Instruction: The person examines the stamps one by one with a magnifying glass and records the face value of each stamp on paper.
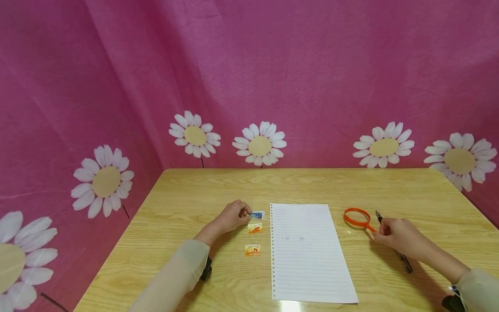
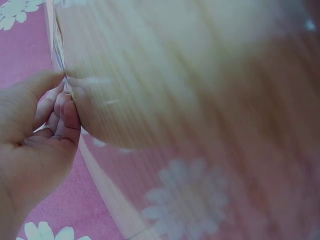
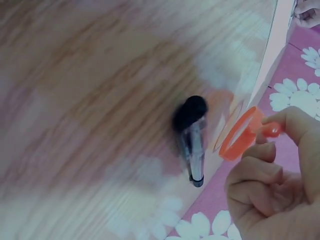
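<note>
My left hand (image 1: 235, 214) is at the left edge of a small blue stamp (image 1: 257, 215), thumb and forefinger pinching it close over the table. In the left wrist view the stamp shows as a thin edge at the fingertips. Two orange-and-yellow stamps (image 1: 255, 228) lie in a column below it. On the right, an orange magnifying glass (image 1: 357, 217) has its handle pinched between the thumb and forefinger of my right hand (image 1: 398, 236); its ring is left of the hand. A fountain pen (image 1: 406, 263) lies partly hidden under that hand, nib pointing away.
A lined sheet of paper (image 1: 308, 273) with punched holes along its left edge lies between the hands, bearing a few handwritten numbers. The wooden table (image 1: 218, 182) ends at a pink curtain (image 1: 312, 86) printed with daisies.
</note>
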The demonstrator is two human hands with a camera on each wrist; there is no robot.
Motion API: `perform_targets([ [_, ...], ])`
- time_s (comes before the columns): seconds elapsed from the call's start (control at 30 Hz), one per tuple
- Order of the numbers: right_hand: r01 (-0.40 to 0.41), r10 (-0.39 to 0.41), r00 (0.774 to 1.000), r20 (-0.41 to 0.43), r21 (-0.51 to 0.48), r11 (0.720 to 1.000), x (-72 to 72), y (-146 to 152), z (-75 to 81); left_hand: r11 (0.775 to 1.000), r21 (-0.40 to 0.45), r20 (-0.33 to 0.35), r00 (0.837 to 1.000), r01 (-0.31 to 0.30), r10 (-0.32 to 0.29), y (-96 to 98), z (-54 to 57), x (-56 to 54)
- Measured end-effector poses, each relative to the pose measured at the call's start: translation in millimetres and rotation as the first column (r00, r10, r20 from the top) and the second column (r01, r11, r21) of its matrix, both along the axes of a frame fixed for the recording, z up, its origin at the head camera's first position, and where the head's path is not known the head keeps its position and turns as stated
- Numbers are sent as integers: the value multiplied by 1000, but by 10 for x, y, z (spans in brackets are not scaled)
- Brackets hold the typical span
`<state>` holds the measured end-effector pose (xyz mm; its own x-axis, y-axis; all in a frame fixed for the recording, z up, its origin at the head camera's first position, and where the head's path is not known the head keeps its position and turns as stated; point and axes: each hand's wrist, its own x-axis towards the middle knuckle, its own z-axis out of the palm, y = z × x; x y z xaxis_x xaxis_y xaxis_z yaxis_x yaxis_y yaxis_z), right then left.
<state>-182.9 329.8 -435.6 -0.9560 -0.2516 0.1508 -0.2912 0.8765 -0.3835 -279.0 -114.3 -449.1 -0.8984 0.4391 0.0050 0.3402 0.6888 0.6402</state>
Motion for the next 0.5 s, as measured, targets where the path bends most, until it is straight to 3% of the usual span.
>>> perform_targets([
  [0.17,-16,15,995,102,5,1000,-10,-59,9,1000,-4,-2,1000,-1,1,-2,1,-9],
  [0.5,-58,57,993,104,8,998,3,-169,-72,1000,-3,-12,1000,16,-16,3,5,-3],
])
